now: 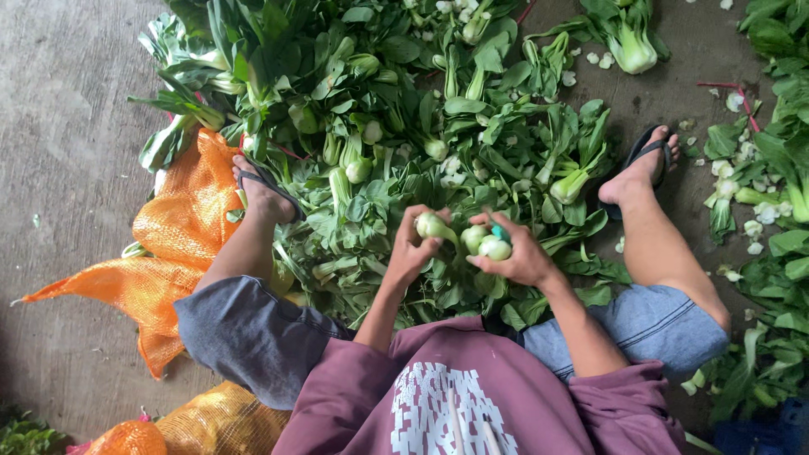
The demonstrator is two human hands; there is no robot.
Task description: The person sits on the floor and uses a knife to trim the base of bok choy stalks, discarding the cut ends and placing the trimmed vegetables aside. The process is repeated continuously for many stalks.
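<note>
Green and pale-stemmed, lying heaped across the concrete floor (pixel 59 168): a bok choy pile (pixel 379 101) between two sandalled feet. Gripping one small bok choy head (pixel 434 226) in the left hand (pixel 410 250), fingers curling round its bulb, leaves pointing down towards the pile. Clasping two more bok choy heads (pixel 487 243) in the right hand (pixel 522 257), fingers wrapping their bases, with a small teal object (pixel 501 233) tucked against them. Holding both lots just above the pile, close to each other, almost touching. Seemingly gathering loose heads into one bunch, judging by how the bulbs are lining up side by side; calling, at this stage, for keeping the bases level and the grip firm so that nothing slips.

Being unable to tell what the teal object is: too small and half covered by fingers. Hiding the palms and most of the held leaves. Cutting off an orange mesh sack (pixel 181 219) under the left leg, and more greens at the right edge.
</note>
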